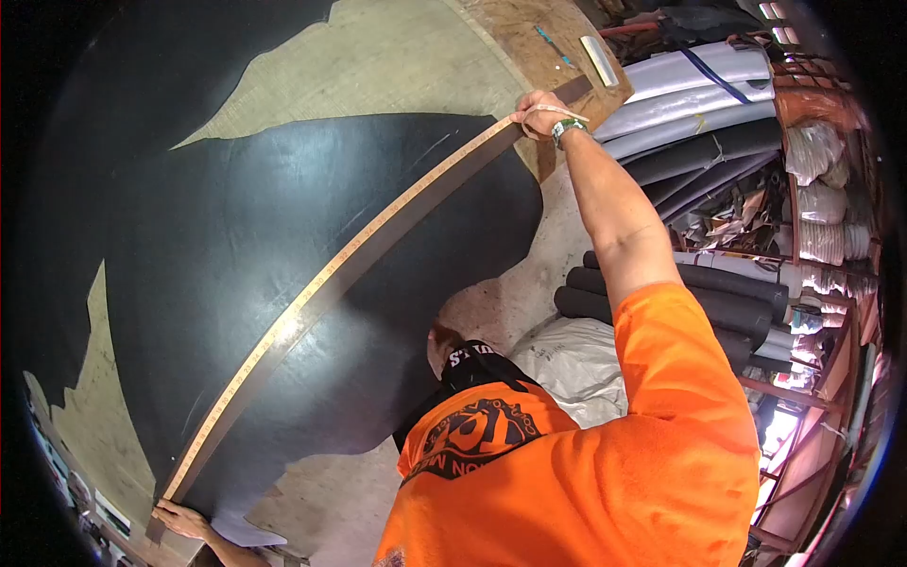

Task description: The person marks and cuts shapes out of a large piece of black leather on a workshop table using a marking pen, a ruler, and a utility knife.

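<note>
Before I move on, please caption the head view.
Left hand and right hand steady a cream tape measure along a flat brown bar across black leather.

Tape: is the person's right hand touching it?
Touching. The head view shows the right hand closed around the tape, part of which loops out near the wrist.

Single head-worn view, looking forward and steeply down, wide-angled

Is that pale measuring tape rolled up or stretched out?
Stretched out: the tape runs along a long brown bar from left hand to right hand.
</note>
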A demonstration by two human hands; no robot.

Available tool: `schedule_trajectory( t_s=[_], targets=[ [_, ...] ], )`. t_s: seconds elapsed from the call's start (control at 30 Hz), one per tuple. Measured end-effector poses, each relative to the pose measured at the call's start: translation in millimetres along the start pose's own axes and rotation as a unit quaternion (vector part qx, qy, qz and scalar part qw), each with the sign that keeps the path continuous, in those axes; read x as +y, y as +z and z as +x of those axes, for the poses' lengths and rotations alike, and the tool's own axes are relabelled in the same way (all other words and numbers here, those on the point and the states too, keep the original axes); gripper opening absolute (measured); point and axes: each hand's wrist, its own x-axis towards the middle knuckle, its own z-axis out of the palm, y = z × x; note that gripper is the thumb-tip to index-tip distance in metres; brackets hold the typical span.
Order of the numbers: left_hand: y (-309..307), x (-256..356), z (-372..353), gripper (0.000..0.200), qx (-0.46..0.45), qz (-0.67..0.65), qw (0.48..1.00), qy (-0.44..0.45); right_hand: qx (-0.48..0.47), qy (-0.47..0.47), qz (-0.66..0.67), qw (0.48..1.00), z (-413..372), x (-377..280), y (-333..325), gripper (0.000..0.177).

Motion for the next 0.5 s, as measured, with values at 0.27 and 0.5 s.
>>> schedule_trajectory(
  t_s=[0.27, 0.5],
  targets=[
    [-8, 9, -1, 0.083, -0.012, 0.012, 1.000, -0.009, 0.043, -0.030, -0.094, 0.994, 7, 2, -6, 0.029],
    [-42, -25, 73, 0.063, -0.070, 0.007, 0.998, 0.007, -0.022, -0.118, -0.185, 0.975, -100, -70, -208, 0.032]
  ],
)
